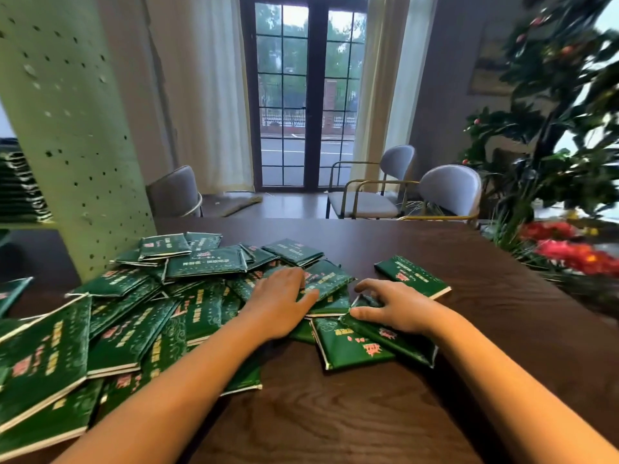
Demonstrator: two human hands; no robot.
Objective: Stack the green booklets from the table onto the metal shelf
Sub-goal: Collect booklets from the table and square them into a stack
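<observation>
A dark wood worktop (368,413) stands in a room with a glass door (306,95) and grey chairs (449,189). Green booklets (134,323) lie piled on it, pointing every way. The left grip (281,303) rests flat on them. The right grip (392,309) curls round one booklet (398,343), its long side slanting.

I see glossy green booklets (134,333) with a silky sheen, a dark wood-grain tabletop (335,413), and a matt, perforated metal shelf panel (67,128).
</observation>
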